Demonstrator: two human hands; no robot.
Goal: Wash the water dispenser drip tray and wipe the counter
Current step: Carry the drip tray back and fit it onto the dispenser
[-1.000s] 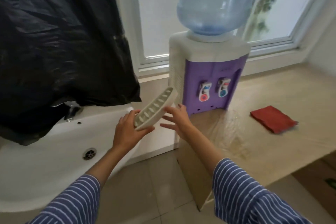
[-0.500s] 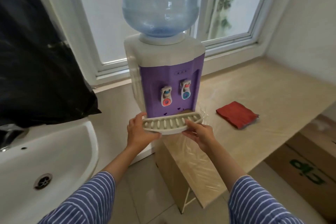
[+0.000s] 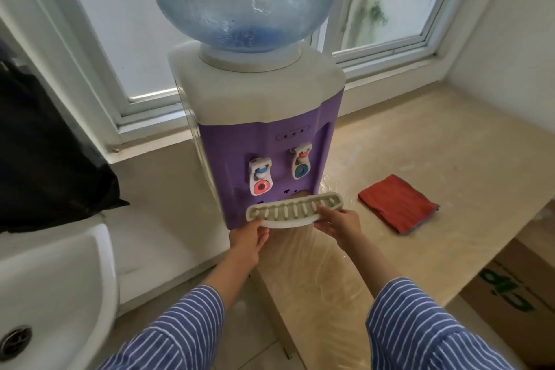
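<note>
The drip tray [image 3: 295,210] is gripped at its ends by the left hand [image 3: 247,239] and right hand [image 3: 341,223] at the dispenser [image 3: 264,141], seemingly being refitted; the counter [image 3: 420,144] apparently remains unwiped.

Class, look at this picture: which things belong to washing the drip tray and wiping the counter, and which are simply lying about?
Belong to the job:
drip tray, held by left hand and right hand
water dispenser
sink
red cloth
counter

Lying about:
black bag
cardboard box
</note>
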